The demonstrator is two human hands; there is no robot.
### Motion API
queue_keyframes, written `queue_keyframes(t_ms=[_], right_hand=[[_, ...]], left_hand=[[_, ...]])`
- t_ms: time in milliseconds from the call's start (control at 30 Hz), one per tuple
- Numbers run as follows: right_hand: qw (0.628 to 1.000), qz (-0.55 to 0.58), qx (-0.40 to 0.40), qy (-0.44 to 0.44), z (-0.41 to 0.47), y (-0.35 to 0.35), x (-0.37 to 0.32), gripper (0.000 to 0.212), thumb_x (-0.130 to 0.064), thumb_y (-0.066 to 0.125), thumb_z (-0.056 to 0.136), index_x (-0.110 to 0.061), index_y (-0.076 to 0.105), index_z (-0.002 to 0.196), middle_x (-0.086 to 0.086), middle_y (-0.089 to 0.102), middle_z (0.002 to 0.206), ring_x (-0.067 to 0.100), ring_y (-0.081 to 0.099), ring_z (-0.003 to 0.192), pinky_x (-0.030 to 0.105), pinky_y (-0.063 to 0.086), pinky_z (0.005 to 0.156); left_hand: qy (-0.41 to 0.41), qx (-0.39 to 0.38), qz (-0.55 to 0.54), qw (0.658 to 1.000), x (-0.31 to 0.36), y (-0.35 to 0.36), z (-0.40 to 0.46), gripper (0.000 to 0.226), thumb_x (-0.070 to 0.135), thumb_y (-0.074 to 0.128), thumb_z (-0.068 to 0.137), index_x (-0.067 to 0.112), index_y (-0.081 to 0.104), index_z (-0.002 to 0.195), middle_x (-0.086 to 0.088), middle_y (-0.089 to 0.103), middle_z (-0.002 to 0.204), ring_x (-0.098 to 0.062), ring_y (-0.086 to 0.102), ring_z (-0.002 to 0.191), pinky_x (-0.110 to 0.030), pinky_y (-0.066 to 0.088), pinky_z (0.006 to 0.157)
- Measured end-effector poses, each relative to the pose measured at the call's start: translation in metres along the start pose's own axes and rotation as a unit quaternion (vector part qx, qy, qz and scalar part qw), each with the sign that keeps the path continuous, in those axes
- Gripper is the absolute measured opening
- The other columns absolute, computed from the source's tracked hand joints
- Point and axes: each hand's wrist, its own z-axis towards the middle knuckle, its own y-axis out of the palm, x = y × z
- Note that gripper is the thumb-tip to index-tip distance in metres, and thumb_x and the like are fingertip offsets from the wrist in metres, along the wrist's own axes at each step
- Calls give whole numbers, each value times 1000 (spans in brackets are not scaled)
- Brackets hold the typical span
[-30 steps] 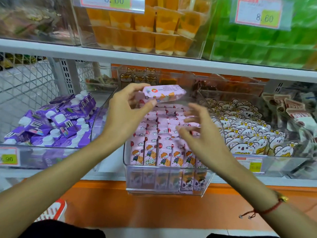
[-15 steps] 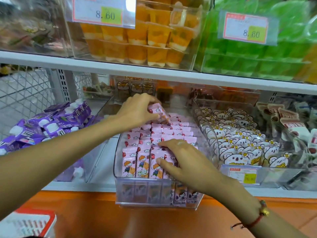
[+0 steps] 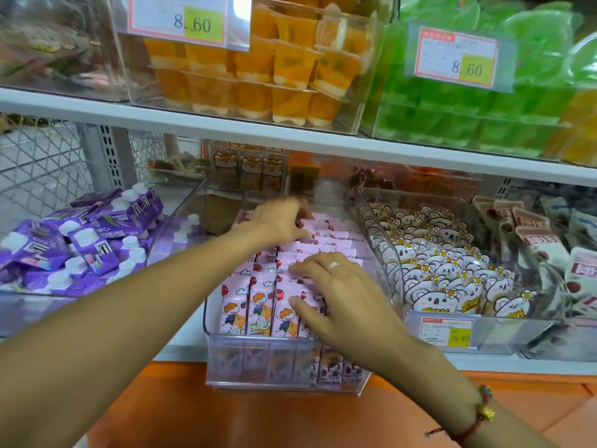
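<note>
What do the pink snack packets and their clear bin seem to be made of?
Pink packets: probably thin plastic film, glossy and printed; light glints on their faces. Clear bin: rigid transparent plastic, perhaps acrylic; the packets show through its smooth front wall.

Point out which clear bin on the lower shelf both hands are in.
The middle bin, filled with pink cartoon packets: the left hand and right hand are on them. The purple-pouch bin and koala-packet bin go untouched.

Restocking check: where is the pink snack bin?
Head view, lower shelf centre: the pink snack bin sits between purple pouches, left, and koala packs, right.
</note>
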Motion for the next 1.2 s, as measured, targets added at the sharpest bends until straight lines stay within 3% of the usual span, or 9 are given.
queue_keyframes(t_ms=[167, 233, 333, 467, 600, 767, 933, 1100, 1200], right_hand=[[999, -22, -22, 11, -3, -1, 1, 38, -45, 40, 98, -28, 54, 129, -7, 55, 119, 12, 41, 113, 25, 30, 86], [999, -31, -37, 9, -4, -1, 2, 40, -46, 37, 99, -28, 51, 131, -7, 55, 120, 11, 41, 113, 24, 27, 85], [998, -36, -46, 8, -5, -2, 2, 41, -47, 34, 99, -29, 49, 133, -8, 54, 121, 12, 41, 113, 24, 27, 85], [999, -11, -42, 3, -14, -5, -3, 46, -54, 35, 97, -30, 47, 135, -11, 49, 130, 8, 38, 118, 22, 28, 90], [998, 14, -54, 2, -23, -5, -9, 51, -58, 32, 96, -31, 45, 137, -12, 44, 135, 6, 36, 124, 23, 30, 98], [998, 31, -55, 5, -23, -5, -8, 50, -56, 34, 96, -29, 46, 137, -12, 45, 134, 6, 36, 124, 23, 31, 100], [997, 49, -56, 14, -19, -7, -5, 44, -54, 38, 96, -30, 51, 131, -14, 49, 128, 5, 38, 119, 22, 32, 95], [995, 78, -44, 35, -15, -8, -5, 37, -52, 44, 94, -31, 57, 122, -15, 53, 118, 3, 43, 111, 21, 36, 84], [975, 186, 52, 112, -11, -9, -9, 34, -60, 48, 85, -31, 58, 99, -14, 57, 101, 1, 53, 94, 30, 47, 80]], left_hand=[[13, -110, -5, 994, -4, -3, -2, 35, 37, 45, 100, 14, 69, 110, -5, 66, 97, -25, 57, 84, -31, 41, 69], [26, -115, -6, 993, -4, -10, -3, 36, 40, 43, 100, 15, 68, 110, -7, 66, 101, -26, 59, 91, -32, 46, 76], [65, -89, -9, 994, -2, -14, -7, 34, 39, 55, 94, 20, 65, 120, 2, 65, 122, -19, 60, 109, -35, 49, 91], [83, -91, -7, 992, 0, -10, -9, 21, 30, 59, 93, 20, 72, 106, 4, 70, 109, -14, 61, 95, -29, 47, 76], [71, -63, -7, 995, 2, -8, -9, 22, 29, 57, 95, 15, 72, 101, 2, 70, 107, -17, 63, 94, -37, 51, 83], [32, 49, -77, 995, 8, -8, -12, 24, 26, 45, 101, 12, 61, 112, -3, 65, 90, -9, 54, 62, -24, 40, 54], [-47, 206, -314, 926, 19, -25, -18, 20, 23, 47, 100, 13, 63, 104, -8, 68, 107, -24, 63, 94, -39, 52, 86], [-60, 348, -488, 798, 23, -34, -56, 17, 17, 47, 100, 6, 60, 94, -1, 63, 82, -6, 59, 74, -23, 48, 68], [-56, 389, -519, 759, 26, -38, -84, 12, 19, 51, 98, 14, 62, 95, 3, 64, 85, 0, 61, 77, -14, 49, 68]])
